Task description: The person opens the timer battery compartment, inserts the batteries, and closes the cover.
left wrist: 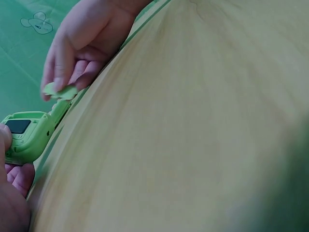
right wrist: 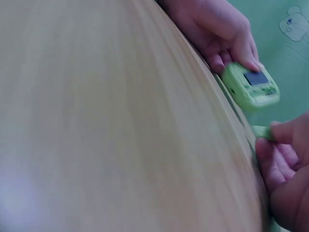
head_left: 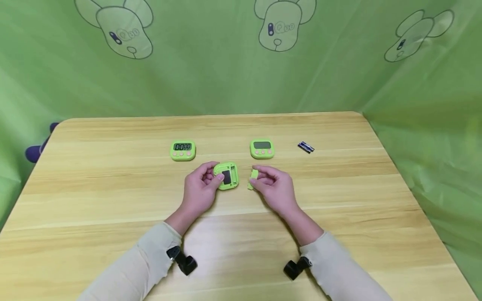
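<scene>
My left hand (head_left: 200, 188) grips a green digital timer (head_left: 234, 180) by its left side, thumb across the back. The timer's back faces up, showing a dark rectangle and an uncovered battery slot that looks vacant. A little to the right, my right hand (head_left: 276, 188) pinches a small green battery cover (head_left: 254, 174) between thumb and fingers, apart from the timer. In the left wrist view the cover (left wrist: 60, 92) is held beyond the timer (left wrist: 30, 140). The right wrist view shows the timer (right wrist: 251, 89) and part of the cover (right wrist: 262, 132), the rest hidden by fingers.
Behind my left hand lies a green timer (head_left: 183, 150) with digits on its screen. Another green timer (head_left: 262, 149) with a blank screen lies behind my right hand. Farther right, dark blue batteries (head_left: 306, 147) lie on the wooden table (head_left: 233, 259). Green curtains (head_left: 211, 75) surround the table.
</scene>
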`<state>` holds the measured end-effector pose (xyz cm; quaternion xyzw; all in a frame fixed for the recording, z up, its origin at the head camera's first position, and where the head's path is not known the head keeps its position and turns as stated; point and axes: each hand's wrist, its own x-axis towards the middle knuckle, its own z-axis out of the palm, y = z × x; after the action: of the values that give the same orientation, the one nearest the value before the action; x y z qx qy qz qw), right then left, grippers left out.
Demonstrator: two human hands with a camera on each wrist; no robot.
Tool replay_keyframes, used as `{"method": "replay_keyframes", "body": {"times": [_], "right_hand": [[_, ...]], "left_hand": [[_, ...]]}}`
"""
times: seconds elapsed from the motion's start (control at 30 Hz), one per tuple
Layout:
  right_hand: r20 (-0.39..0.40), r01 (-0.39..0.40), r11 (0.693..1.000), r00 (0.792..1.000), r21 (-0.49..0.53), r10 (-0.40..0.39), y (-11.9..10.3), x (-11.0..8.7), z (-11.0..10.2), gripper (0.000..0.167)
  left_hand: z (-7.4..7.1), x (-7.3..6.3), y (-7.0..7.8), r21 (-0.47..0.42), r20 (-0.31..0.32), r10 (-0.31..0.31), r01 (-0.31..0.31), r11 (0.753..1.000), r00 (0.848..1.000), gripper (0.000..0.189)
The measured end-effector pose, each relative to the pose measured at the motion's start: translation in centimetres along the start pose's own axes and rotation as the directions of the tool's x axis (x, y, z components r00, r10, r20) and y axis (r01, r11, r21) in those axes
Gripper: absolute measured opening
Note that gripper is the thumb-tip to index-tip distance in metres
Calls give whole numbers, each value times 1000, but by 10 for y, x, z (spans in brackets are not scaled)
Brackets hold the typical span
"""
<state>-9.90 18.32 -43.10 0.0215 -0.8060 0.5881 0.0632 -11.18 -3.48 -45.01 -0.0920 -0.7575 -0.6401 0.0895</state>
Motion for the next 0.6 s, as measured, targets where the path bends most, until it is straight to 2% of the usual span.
{"method": "replay_keyframes", "body": {"times": [0.07, 0.17, 0.27, 0.4, 0.53, 0.6], "right_hand": [[19, 27, 994, 999, -110, -25, 1, 0, -9, 35], [50, 74, 962, 997, -264, -63, 0, 2, -21, 35], [73, 73, 934, 996, -351, -50, -1, 4, -28, 36], [73, 27, 920, 997, -390, 2, -2, 8, -34, 36], [66, -6, 925, 997, -380, 34, -2, 9, -36, 37], [60, -16, 930, 997, -368, 41, -1, 9, -37, 37]], "left_hand": [[0, 0, 0, 0, 2, 0, 0, 1000, 1000, 27], [0, 0, 0, -8, 6, -5, 5, 1000, 1000, 27], [0, -1, 0, -19, 9, -9, 10, 1000, 1000, 28], [1, -1, 0, -25, 8, -9, 9, 1000, 1000, 29], [1, 0, -1, -18, 10, -17, 17, 1000, 1000, 31], [0, -1, 7, -13, 16, -24, 24, 1000, 1000, 30]]}}
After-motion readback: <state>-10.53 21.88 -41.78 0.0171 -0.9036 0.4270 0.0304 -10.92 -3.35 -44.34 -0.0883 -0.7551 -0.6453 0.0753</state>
